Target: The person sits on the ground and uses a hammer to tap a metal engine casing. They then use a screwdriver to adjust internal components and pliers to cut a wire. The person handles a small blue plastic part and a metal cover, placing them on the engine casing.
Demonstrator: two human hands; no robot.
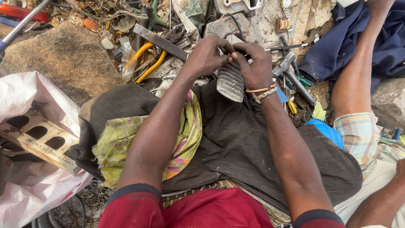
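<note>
Dark pinstriped cloth (236, 143) covers the person's lap and fills the centre of the view. A green and yellow patterned rag (118, 143) lies over its left part, under the left forearm. A white plastic sack (25, 97) sits at far left with a perforated cardboard piece (42, 139) resting on it. A large flat stone (63, 59) lies beyond the sack. At right, a second person's leg (356, 80) stretches over a dark blue garment (337, 46), plaid shorts (358, 131) at the knee.

Finned grey metal cylinder (230, 82): held upright above the far edge of the lap cloth, between both hands, cooling fins facing the camera.

Left hand (206, 57): fingers curled closed over the top left of the cylinder, thumb meeting the right hand's fingertips. Right hand (255, 65): fingers wrapped closed around the cylinder's upper right side. Orange and beaded bands (262, 91) circle the right wrist.

Ground beyond the hands is littered with scrap. A flat metal bar (160, 42) runs diagonally toward the left hand. Yellow-handled pliers (145, 61) lie just left of it. A hammer (291, 69) lies just right of the right hand, head near the wrist.
</note>
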